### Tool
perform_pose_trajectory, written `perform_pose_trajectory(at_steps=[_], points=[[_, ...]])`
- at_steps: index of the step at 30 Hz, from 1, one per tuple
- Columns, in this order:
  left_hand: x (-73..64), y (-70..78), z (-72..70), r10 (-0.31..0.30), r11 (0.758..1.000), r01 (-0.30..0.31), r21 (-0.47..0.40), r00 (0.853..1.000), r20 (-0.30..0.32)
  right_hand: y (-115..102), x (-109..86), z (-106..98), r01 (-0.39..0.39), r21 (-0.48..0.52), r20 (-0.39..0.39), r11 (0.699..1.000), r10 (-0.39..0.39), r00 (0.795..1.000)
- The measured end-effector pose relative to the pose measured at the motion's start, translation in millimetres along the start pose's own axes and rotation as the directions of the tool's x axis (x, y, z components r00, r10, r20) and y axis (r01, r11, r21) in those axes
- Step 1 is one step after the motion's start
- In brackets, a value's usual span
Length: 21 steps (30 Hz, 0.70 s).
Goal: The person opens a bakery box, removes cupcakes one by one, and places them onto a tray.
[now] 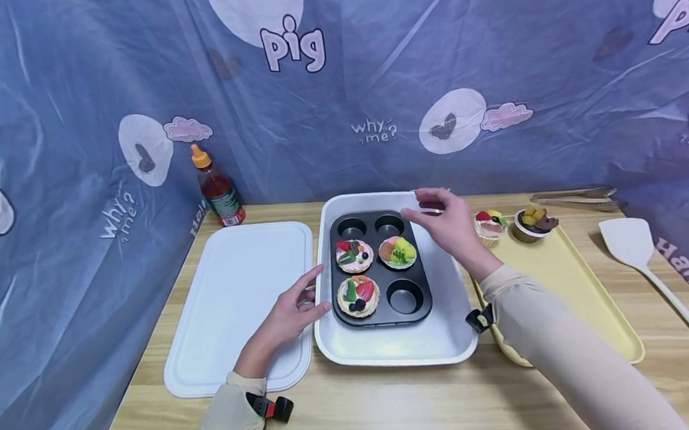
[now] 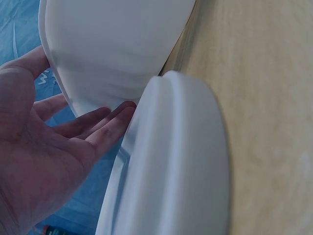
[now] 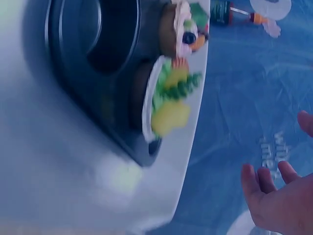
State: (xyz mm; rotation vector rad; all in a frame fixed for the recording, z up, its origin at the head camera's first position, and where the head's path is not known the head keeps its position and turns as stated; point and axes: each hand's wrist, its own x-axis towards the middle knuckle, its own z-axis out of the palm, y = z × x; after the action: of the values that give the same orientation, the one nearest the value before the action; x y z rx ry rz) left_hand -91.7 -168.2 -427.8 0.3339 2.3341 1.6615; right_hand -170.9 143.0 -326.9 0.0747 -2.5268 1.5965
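Observation:
A white basin (image 1: 388, 352) holds a dark muffin tin (image 1: 384, 316). Three tarts sit in its cups: a berry-topped one (image 1: 358, 298), a pink-creamed one (image 1: 354, 256) and a yellow-and-green one (image 1: 398, 254). The other three cups are bare. My left hand (image 1: 285, 317) is at the basin's left wall, thumb and index spread, fingertips right at the rim; in the left wrist view its fingers lie loosely extended between two white rims. My right hand (image 1: 448, 225) hovers over the basin's back right corner, thumb and fingers apart, nothing between them.
A white tray (image 1: 236, 281) lies left of the basin, a yellow tray (image 1: 580, 292) right. On the yellow tray stand a fruit-topped cupcake (image 1: 489, 228) and a chocolate one (image 1: 533, 223). Tongs (image 1: 577, 197), a white spatula (image 1: 627, 240) and a sauce bottle (image 1: 220, 193) stand or lie around.

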Motion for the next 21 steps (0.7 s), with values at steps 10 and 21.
perform_pose_trajectory(at_steps=[10, 21], points=[[0.3, -0.3, -0.3, -0.002, 1.0, 0.002, -0.006, 1.0, -0.001, -10, -3.1, 38, 0.013, 0.051, 0.098, 0.999, -0.018, 0.995], [-0.7, -0.5, 0.2, 0.009, 1.0, -0.009, -0.008, 1.0, 0.003, -12, -11.8, 66, 0.015, 0.009, 0.179, 1.0, -0.016, 0.984]])
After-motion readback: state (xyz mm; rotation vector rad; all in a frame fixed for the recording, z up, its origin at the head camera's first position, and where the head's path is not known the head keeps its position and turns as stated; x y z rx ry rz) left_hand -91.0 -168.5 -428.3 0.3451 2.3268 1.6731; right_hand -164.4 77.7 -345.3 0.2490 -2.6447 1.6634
